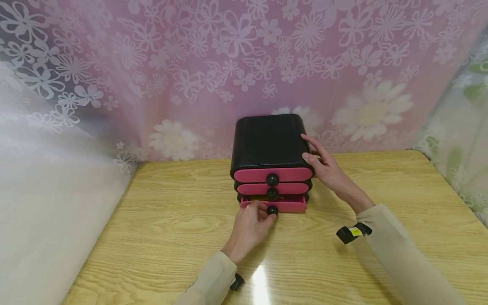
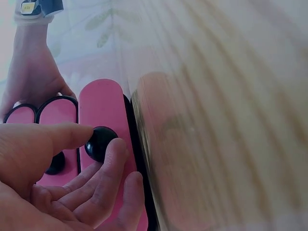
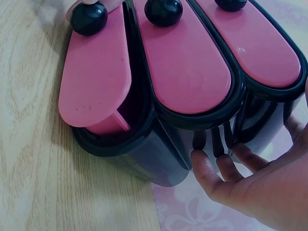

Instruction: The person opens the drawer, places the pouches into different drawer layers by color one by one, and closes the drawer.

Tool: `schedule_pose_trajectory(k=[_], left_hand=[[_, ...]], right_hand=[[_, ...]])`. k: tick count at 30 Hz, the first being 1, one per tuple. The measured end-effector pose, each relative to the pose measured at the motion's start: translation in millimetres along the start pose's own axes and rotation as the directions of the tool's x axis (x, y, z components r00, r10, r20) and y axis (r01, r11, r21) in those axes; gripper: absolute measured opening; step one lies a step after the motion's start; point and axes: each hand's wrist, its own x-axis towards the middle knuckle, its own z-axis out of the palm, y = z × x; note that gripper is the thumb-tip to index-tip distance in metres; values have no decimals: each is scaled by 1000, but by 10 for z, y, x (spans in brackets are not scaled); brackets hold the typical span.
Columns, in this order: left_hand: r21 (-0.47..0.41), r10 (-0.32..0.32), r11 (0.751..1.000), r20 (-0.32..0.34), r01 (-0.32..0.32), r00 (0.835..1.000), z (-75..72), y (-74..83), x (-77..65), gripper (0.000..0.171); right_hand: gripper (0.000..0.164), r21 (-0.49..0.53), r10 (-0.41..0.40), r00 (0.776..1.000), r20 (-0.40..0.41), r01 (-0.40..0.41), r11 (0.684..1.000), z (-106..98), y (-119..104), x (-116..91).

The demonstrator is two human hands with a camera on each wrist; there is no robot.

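Observation:
A small black chest of drawers (image 1: 268, 142) with three pink drawer fronts stands on the table. Its bottom drawer (image 1: 291, 206) is pulled out a little, and something yellowish shows inside. My left hand (image 1: 249, 226) pinches the round black knob (image 2: 100, 143) of that drawer between thumb and fingers. The upper two drawers (image 3: 187, 62) sit closed in their frames. My right hand (image 1: 331, 169) rests on the chest's right side, thumb and a finger reaching over the top edge. In the right wrist view its fingertips (image 3: 206, 166) touch the glossy black side wall.
The wood-grain table (image 1: 171, 228) extends to both sides of the chest and in front of it. A pink flowered curtain (image 1: 213, 84) hangs close behind, with pale sheeting (image 1: 49, 182) at the left. Dark straps with cameras (image 1: 352, 233) sit at the wrists.

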Motion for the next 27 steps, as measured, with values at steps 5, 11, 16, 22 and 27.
schedule_pose_trajectory(k=[5,11,16,22,27], left_hand=[[7,-4,1000,-1,4,1000,-4,7,37,26],[3,-11,1000,-1,11,1000,-7,6,71,28],[-18,-7,1000,13,7,1000,-4,-9,88,28],[-42,1,999,34,0,999,-11,-37,102,29],[-82,-1,997,47,5,999,-11,-51,103,28]], right_hand=[[60,1,-10,1000,-1,10,1000,-3,1,2],[60,3,-10,1000,-4,10,1000,-1,5,-2],[60,-5,-4,1000,-8,4,1000,9,3,-10],[60,-1,-9,1000,-10,9,1000,15,-2,-9],[59,-4,-16,1000,-10,16,1000,17,-4,-11]])
